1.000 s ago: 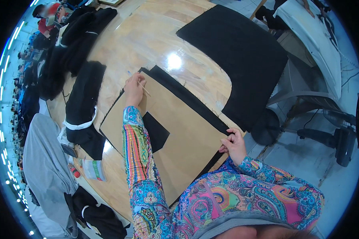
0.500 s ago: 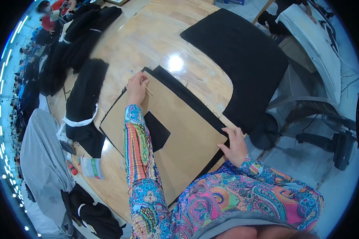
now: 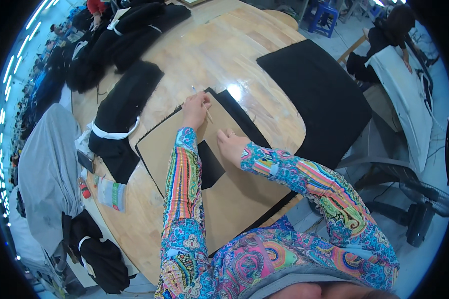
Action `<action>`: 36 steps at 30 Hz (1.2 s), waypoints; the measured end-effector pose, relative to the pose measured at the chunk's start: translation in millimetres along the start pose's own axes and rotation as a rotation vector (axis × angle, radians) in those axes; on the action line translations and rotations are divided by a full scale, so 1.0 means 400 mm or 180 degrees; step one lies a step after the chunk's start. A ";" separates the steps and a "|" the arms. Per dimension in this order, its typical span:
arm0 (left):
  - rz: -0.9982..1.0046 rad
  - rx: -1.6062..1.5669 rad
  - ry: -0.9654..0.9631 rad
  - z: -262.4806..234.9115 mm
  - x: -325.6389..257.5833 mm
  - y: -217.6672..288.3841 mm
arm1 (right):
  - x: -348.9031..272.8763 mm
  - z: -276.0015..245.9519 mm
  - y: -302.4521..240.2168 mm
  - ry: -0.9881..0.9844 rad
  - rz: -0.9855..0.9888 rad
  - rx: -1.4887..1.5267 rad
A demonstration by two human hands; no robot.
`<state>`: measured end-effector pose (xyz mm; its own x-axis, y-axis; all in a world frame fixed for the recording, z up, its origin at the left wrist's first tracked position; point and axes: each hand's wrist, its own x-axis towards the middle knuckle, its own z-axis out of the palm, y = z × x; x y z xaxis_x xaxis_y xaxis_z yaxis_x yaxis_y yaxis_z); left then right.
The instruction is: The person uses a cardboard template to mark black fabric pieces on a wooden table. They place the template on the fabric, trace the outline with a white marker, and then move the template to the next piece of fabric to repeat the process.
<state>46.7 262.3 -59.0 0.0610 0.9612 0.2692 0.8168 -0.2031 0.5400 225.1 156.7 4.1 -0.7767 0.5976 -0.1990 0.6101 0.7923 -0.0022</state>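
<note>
Left hand [image 3: 195, 110]: upper centre of the frame; grip closed on a thin stick [image 3: 209, 115], at the card's top corner.
Right hand [image 3: 231, 146]: centre, over the card; fingers bent, cannot tell if grip is closed.
Card [image 3: 234, 207]: tan, centre, on black cloth [image 3: 248, 119] across the wooden surface [image 3: 204, 50].
Bundle [image 3: 127, 92]: black, white-tied, left of the card.
</note>
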 end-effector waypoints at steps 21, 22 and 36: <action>-0.1829 -0.3214 -0.0008 -0.170 -0.330 0.098 | 0.060 -0.018 -0.006 -0.0673 0.0269 0.0327; -0.1673 -0.2817 0.0089 -0.161 -0.332 0.099 | 0.067 -0.022 -0.005 -0.0843 0.0267 0.0242; -0.0968 -0.0986 0.0182 -0.128 -0.322 0.100 | 0.055 -0.037 -0.015 -0.0702 0.0277 0.0269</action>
<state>42.3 120.6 -31.4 -0.1947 0.9758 0.0998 0.5816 0.0329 0.8128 202.3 166.9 14.2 -0.6734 0.6145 -0.4111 0.6914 0.7204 -0.0556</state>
